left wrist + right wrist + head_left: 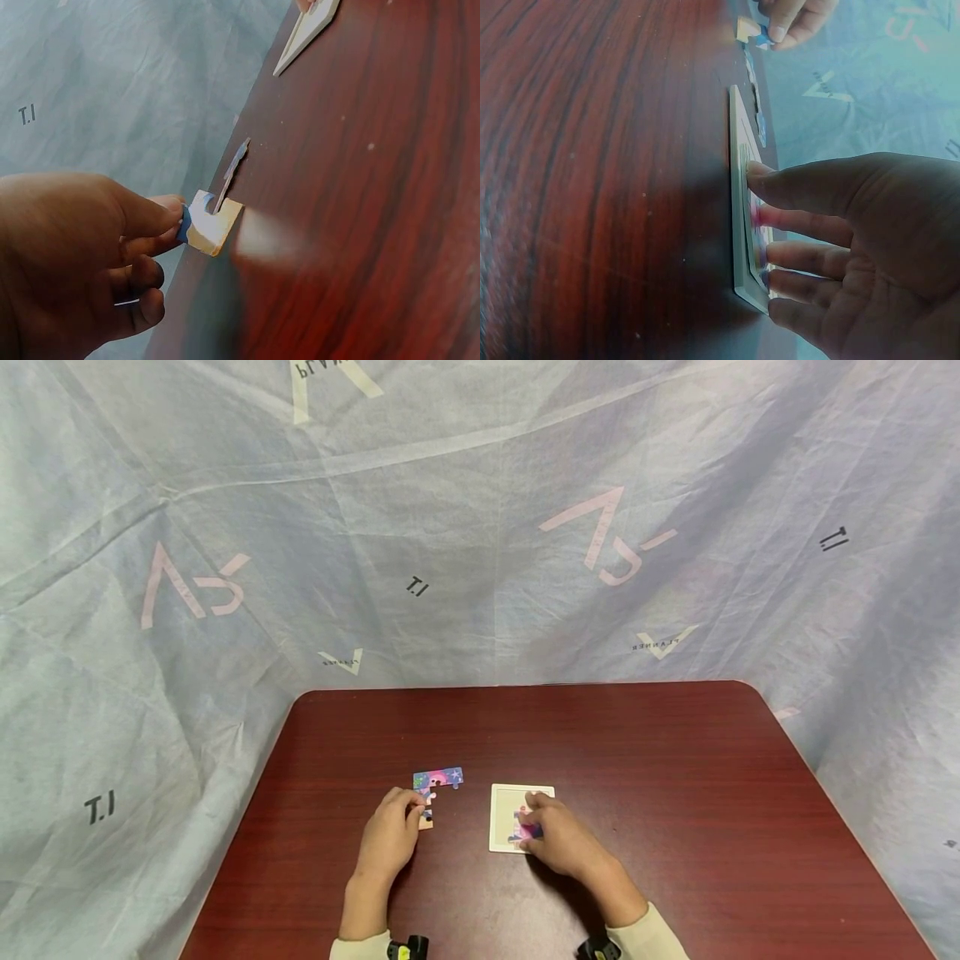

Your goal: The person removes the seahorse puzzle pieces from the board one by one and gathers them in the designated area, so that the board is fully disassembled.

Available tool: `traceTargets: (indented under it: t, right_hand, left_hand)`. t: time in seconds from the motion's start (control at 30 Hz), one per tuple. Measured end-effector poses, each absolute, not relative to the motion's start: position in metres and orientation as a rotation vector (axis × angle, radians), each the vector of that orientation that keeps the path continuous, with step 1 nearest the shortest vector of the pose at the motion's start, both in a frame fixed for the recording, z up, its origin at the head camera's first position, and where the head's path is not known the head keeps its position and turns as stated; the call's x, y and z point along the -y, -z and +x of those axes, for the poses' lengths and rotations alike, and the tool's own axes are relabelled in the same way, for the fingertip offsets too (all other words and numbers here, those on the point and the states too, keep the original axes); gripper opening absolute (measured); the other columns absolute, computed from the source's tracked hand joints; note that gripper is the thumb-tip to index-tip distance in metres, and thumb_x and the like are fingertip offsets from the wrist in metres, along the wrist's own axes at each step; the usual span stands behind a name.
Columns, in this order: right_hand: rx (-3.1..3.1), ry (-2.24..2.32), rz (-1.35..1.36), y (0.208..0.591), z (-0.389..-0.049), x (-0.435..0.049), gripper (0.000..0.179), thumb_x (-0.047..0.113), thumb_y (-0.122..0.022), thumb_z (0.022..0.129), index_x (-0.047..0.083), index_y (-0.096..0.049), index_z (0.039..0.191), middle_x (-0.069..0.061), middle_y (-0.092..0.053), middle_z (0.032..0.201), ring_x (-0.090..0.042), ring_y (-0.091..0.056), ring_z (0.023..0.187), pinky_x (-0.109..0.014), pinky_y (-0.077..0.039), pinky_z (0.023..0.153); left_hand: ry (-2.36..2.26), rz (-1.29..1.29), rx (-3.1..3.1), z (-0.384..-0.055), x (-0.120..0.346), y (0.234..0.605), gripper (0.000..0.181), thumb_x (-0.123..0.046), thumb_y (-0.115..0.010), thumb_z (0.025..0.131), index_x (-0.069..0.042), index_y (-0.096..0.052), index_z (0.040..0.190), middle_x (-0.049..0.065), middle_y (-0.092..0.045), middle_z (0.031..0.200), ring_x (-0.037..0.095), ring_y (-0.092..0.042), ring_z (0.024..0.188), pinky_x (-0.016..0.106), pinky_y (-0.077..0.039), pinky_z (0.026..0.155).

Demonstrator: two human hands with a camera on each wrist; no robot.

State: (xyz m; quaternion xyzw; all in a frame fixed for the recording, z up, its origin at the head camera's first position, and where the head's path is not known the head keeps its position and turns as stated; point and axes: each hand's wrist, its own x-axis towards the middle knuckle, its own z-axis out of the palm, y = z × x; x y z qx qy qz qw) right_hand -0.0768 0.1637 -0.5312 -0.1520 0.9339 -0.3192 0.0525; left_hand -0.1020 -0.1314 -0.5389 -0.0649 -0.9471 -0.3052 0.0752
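Note:
My left hand (387, 841) pinches a jigsaw puzzle piece (211, 227) between thumb and forefinger, at the left of the joined pieces. That piece is pale orange and white with some blue, tilted up off the table in the left wrist view. Behind it lies a strip of joined puzzle pieces (439, 778), blue and pink with a star. My right hand (568, 841) rests over the cream puzzle tray (492, 818). Its thumb and extended fingers touch the pink and purple puzzle pieces (524, 832) in the tray's right part, partly hiding them.
The dark red wooden table (675, 760) has rounded far corners. Grey printed cloth (480, 527) hangs behind it and at both sides. Black wrist cameras (408, 947) sit at both cuffs.

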Motion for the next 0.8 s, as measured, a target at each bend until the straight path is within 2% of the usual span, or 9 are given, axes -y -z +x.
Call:
traceTargets:
  t: [0.2,0.43,0.8]
  right_hand:
    - [-2.841,0.973,-0.459,0.532,-0.077,-0.164,0.044,0.012,-0.089,0.081,-0.006,-0.076,0.12,-0.03,-0.06,0.147,-0.047,-0.057,0.139,-0.057,-0.044,0.117]
    - [-2.832,0.97,-0.44,0.533,-0.077,-0.164,0.044,0.014,-0.088,0.083,-0.005,-0.076,0.121,-0.028,-0.06,0.148,-0.047,-0.055,0.141,-0.058,-0.043,0.118]
    - [-2.838,0.98,-0.449,0.531,-0.077,-0.164,0.044,0.013,-0.089,0.082,-0.006,-0.076,0.12,-0.029,-0.061,0.147,-0.047,-0.055,0.141,-0.059,-0.043,0.117]
  left_hand:
    - [0.897,-0.159,2.832,-0.106,0.133,0.542,0.005,-0.009,-0.071,0.099,-0.008,-0.076,0.1,0.007,-0.069,0.103,0.027,-0.073,0.094,0.05,-0.06,0.082]
    - [0.854,-0.094,2.867,-0.111,0.132,0.543,0.006,-0.013,-0.072,0.099,-0.009,-0.077,0.1,0.005,-0.068,0.106,0.025,-0.072,0.091,0.049,-0.059,0.078]
    - [0.836,-0.08,2.873,-0.117,0.13,0.547,0.007,-0.013,-0.073,0.098,-0.008,-0.077,0.099,0.008,-0.071,0.104,0.026,-0.073,0.093,0.05,-0.059,0.079]
